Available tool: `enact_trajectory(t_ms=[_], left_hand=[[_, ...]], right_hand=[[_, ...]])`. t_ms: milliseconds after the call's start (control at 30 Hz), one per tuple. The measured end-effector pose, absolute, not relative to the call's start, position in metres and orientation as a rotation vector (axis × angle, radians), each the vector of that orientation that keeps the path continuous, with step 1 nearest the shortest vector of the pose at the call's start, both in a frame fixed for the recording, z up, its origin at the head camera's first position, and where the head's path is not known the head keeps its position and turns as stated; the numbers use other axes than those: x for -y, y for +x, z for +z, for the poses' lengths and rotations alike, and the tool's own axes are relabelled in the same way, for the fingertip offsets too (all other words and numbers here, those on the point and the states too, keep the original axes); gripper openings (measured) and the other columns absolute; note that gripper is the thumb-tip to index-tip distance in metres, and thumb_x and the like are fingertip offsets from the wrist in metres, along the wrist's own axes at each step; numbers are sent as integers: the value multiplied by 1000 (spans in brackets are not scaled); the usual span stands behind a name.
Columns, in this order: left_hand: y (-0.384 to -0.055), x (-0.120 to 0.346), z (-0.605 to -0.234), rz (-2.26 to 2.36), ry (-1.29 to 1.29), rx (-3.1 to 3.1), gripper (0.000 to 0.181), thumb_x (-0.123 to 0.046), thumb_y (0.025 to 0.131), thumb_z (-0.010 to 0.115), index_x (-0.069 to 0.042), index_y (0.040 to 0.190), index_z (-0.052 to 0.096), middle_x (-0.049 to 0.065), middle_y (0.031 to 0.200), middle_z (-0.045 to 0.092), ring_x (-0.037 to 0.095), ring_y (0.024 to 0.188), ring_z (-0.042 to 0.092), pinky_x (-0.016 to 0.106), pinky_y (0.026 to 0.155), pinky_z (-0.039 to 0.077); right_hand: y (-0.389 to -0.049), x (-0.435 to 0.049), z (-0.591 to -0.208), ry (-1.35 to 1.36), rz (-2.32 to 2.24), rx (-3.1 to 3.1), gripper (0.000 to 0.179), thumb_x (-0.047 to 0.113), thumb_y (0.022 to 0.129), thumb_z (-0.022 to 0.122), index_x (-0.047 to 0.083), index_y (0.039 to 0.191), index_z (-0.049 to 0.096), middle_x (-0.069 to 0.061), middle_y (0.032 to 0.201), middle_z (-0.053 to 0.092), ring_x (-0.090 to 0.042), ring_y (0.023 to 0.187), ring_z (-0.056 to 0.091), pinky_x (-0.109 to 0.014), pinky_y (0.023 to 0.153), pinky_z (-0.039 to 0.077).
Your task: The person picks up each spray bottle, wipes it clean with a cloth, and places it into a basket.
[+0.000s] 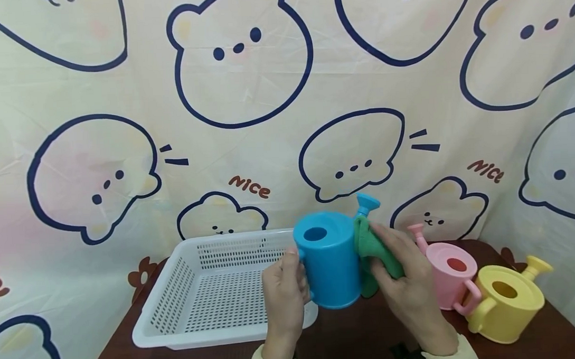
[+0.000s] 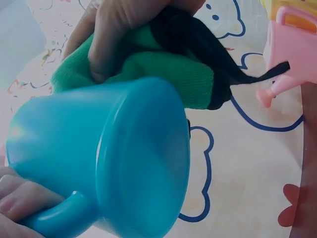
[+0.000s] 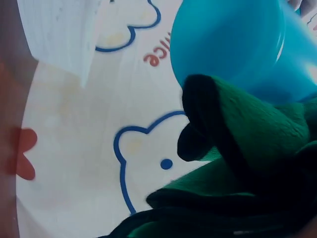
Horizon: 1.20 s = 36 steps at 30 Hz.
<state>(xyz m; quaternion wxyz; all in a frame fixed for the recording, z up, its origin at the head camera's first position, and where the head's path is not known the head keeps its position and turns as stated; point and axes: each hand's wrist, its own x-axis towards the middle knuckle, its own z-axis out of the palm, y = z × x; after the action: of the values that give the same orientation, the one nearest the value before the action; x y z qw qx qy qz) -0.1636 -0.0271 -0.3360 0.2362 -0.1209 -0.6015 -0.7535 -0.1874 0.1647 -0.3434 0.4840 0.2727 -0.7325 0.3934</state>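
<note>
A blue toy watering can is held up over the table, its spout toward the right. My left hand grips its handle, and the left wrist view shows fingers wrapped round that handle. In my right hand is a green cloth with dark edging, pinched between thumb and fingers. The cloth lies against the can's spout side, just below the blue sprinkler head. From the right wrist view, folds of the cloth overlap the can's side near its base.
A white perforated basket stands on the dark brown table at the left, partly behind my left hand. At the right are a pink watering can and a yellow one, side by side. A bear-print curtain hangs behind.
</note>
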Motion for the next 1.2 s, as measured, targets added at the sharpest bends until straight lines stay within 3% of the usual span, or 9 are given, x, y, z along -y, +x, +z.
enact_trajectory(t_ms=[167,400,567,667,733,800,933,1200], left_hand=[[-162,30,-334,-2086,-370,1652,62,-21,114,39,7,59,35,19,48,32,19,33,33,14,41,30],[-159,32,-331,-2146,-245,1694,61,-23,112,39,13,63,34,-2,49,36,4,38,34,14,43,30],[-159,34,-329,-2218,-216,1680,61,-23,112,36,17,67,29,-6,49,36,3,39,33,14,43,28],[-160,35,-329,-2282,-206,1647,59,-24,111,36,17,70,25,-7,49,34,4,40,32,15,43,27],[-161,36,-328,-2300,-204,1631,59,-26,111,36,16,71,24,-8,49,34,4,41,32,16,43,28],[-161,37,-328,-2298,-209,1621,59,-26,110,36,16,71,23,-8,49,34,4,40,32,16,43,28],[-161,37,-328,-2292,-208,1612,64,-30,112,37,16,70,24,-7,49,35,5,40,33,16,44,29],[-162,38,-329,-2250,-196,1537,68,-35,114,35,14,68,22,-8,48,32,6,39,29,17,42,27]], right_hand=[[-182,-167,-339,650,894,1841,66,-17,74,72,9,134,71,-14,126,71,7,124,54,-7,108,39],[-177,-169,-335,651,836,1887,65,-18,74,74,16,130,74,-12,127,69,-5,117,59,-5,106,38],[-177,-170,-335,661,811,1892,66,-19,72,77,17,128,76,-11,128,69,-18,114,62,-7,107,38],[-177,-170,-336,662,813,1902,64,-18,72,78,18,126,76,-12,127,69,-27,115,63,-39,118,45],[-177,-170,-336,666,813,1913,64,-17,72,78,18,126,76,-12,127,69,-31,115,64,-59,114,43],[-176,-170,-336,667,812,1928,63,-16,74,77,19,127,76,-12,128,70,-32,117,64,-69,107,43],[-175,-171,-336,660,777,1960,63,-14,75,78,20,127,76,-11,129,70,-28,116,65,-42,103,49],[-175,-171,-335,722,735,2072,70,-13,75,84,26,132,72,-4,129,69,-27,108,69,-55,83,64]])
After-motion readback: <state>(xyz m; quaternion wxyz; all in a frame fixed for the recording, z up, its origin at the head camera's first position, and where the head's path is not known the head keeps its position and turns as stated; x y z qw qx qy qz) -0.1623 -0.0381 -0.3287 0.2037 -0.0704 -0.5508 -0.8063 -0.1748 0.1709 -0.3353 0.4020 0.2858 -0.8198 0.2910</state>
